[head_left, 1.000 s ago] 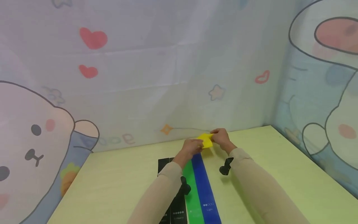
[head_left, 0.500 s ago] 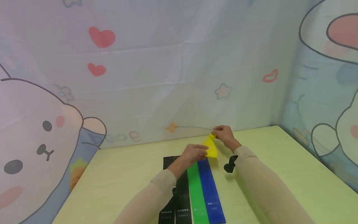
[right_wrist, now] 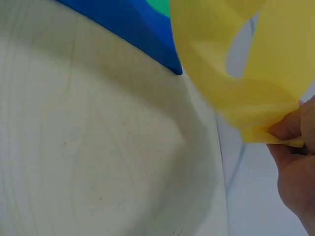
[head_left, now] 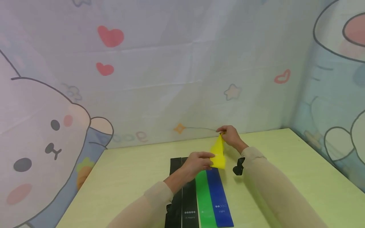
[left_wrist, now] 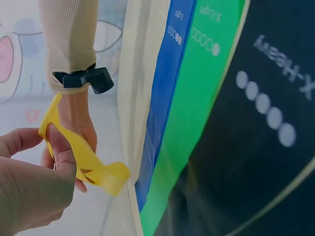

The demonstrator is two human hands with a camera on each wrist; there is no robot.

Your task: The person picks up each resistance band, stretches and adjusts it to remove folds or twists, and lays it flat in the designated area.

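A yellow resistance band (head_left: 218,155) is stretched between both hands above the far ends of the laid-out bands. My left hand (head_left: 198,163) pinches its nearer, lower part between thumb and fingers, as the left wrist view also shows. Higher and farther back, my right hand (head_left: 230,136) pinches the other end; in the right wrist view the yellow band (right_wrist: 275,108) hangs in a loop from those fingertips. Below lie a blue band (head_left: 219,199) marked Light, a green band (head_left: 204,196), and two black bands (head_left: 189,193), side by side and lengthwise on the table.
The pale yellow table (head_left: 137,171) ends at a cloth backdrop (head_left: 159,95) printed with cartoon animals, hearts and stars. A second printed cloth (head_left: 342,95) stands along the right side. Each sleeve carries a black wrist mount (head_left: 239,166).
My left hand has moved toward me and down, while the right stays high at the back. The yellow band between them has spread longer. The head view has shifted left across the backdrop.
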